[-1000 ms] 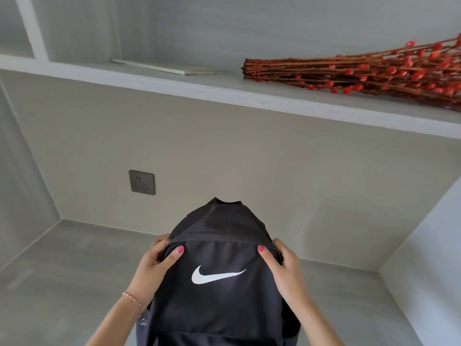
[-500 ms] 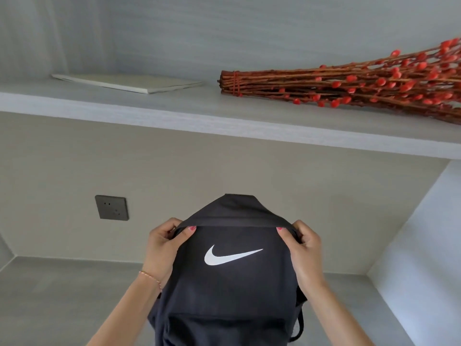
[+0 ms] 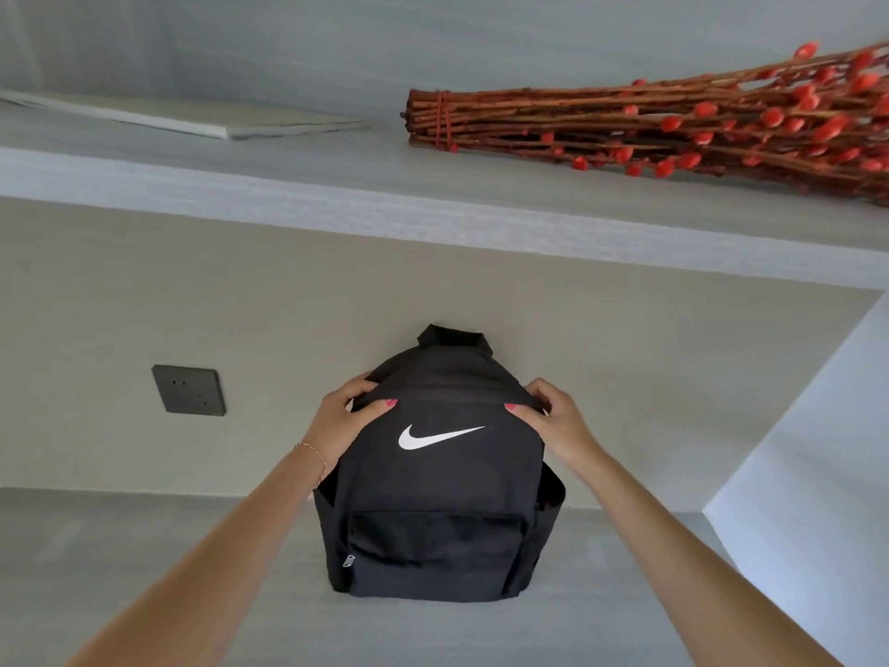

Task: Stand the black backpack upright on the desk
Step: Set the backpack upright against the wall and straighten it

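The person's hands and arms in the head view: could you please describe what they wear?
Both forearms are bare, with no sleeves in view. The left hand has a thin beaded bracelet at its wrist. The right hand wears nothing. Visible thumbnails on both carry pink-red polish.

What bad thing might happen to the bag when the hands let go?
1. The black backpack looks soft, held up at its top corners by the left hand and right hand; it may slump or tip forward once released.
2. It stands close to the wall; pushing it could bump the socket.
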